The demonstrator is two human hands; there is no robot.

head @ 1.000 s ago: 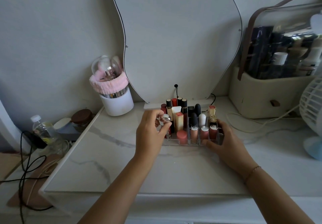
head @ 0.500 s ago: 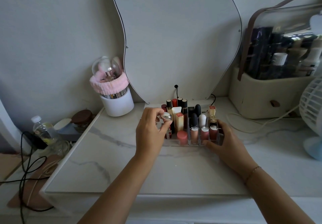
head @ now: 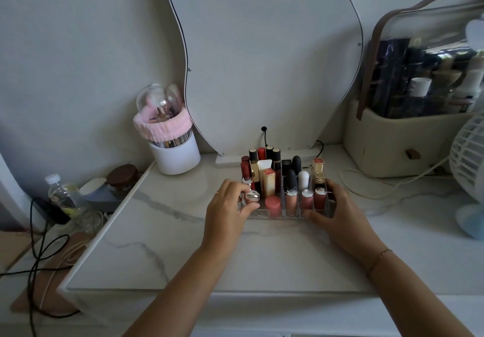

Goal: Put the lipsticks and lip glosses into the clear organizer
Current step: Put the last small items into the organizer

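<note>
- The clear organizer (head: 272,215) stood at the centre of the frame on the marble tabletop (head: 170,245), just in front of the mirror's base. Its compartments were packed with upright lipsticks (head: 269,179).
- Three pink glosses (head: 291,201) stood side by side in the front row, right of centre.
- A silver-capped lip gloss (head: 252,196) was at the organizer's front left corner. Fingers hid its lower part, so I could not tell whether it sat in a slot.
- The left hand (head: 226,209) pinched that gloss at the cap between thumb and curled fingers.
- The right hand (head: 340,216) gripped the organizer's right end, with the thumb along the front wall and the fingers curled round the far side.
- A wavy-edged mirror (head: 262,48) filled the upper centre.
- A white cup (head: 178,156) wrapped in a pink headband (head: 162,127) stood left of the mirror.
- A beige cosmetics case (head: 387,148) sat at the right, with a white fan (head: 468,158) at the right edge.
- A plastic bottle (head: 59,192) and black cables (head: 39,253) lay at the lower left, off the tabletop.
</note>
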